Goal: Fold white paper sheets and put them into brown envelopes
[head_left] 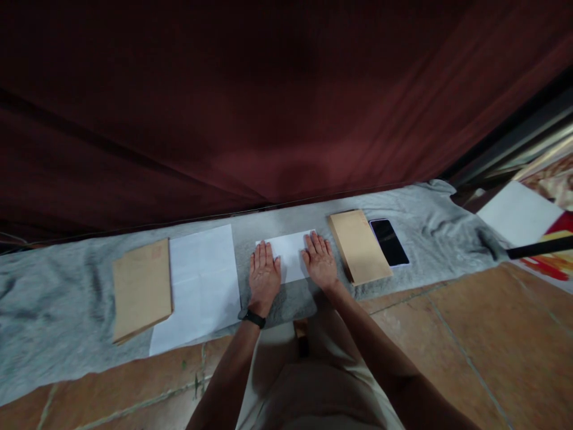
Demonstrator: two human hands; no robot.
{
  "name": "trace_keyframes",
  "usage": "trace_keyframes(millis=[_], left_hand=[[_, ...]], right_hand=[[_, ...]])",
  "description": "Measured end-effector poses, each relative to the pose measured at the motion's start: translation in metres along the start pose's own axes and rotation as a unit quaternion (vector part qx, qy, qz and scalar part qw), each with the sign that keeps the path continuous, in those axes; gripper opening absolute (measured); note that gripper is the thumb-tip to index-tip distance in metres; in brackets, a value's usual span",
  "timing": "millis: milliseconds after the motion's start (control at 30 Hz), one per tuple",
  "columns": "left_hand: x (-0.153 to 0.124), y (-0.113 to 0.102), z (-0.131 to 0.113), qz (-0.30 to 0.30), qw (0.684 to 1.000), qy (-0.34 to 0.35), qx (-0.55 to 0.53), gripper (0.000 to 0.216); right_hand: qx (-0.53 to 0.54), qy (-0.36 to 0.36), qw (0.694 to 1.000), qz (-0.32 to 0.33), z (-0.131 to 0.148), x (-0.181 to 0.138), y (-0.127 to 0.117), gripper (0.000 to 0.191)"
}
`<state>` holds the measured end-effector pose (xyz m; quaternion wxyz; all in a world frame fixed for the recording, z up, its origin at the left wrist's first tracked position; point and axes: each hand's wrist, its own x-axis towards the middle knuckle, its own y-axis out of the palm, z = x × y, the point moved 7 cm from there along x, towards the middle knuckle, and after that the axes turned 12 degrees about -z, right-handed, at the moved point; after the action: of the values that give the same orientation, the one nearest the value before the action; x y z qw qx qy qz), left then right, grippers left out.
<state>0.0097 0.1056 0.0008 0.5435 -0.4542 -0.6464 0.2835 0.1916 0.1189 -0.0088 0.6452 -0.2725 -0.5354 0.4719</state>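
A small folded white paper (290, 254) lies on a grey cloth (54, 298) spread over the floor. My left hand (264, 276), with a black band at the wrist, presses flat on the paper's left edge, fingers stretched out. My right hand (319, 260) lies flat on the paper's right edge, fingers together and extended. Neither hand grips anything. Just right of my right hand sits a brown envelope (359, 245), with a black phone (389, 241) beside it.
Left of my hands lie a larger white sheet (203, 280) and a second brown envelope (141, 288). A dark red curtain (268, 101) hangs behind the cloth. Terracotta floor tiles (470, 334) run along the near side. White paper (519, 213) and colourful items sit far right.
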Motion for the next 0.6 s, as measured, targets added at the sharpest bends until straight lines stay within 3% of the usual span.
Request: trace_keyframes(millis=[133,367,600], left_hand=[[0.000,-0.004,-0.005,-0.023,1.000,-0.014,-0.003,0.059],[-0.007,0.014,-0.058,0.033,0.996,0.066,-0.050,0.058],[-0.011,0.014,-0.040,0.027,0.999,0.038,-0.029,0.061]], right_hand=[[0.000,0.000,1.000,0.000,0.000,-0.002,0.000,0.056],[0.003,0.000,1.000,0.001,0.000,-0.002,0.001,0.057],[0.004,-0.003,1.000,0.000,0.000,-0.002,0.002,0.058]])
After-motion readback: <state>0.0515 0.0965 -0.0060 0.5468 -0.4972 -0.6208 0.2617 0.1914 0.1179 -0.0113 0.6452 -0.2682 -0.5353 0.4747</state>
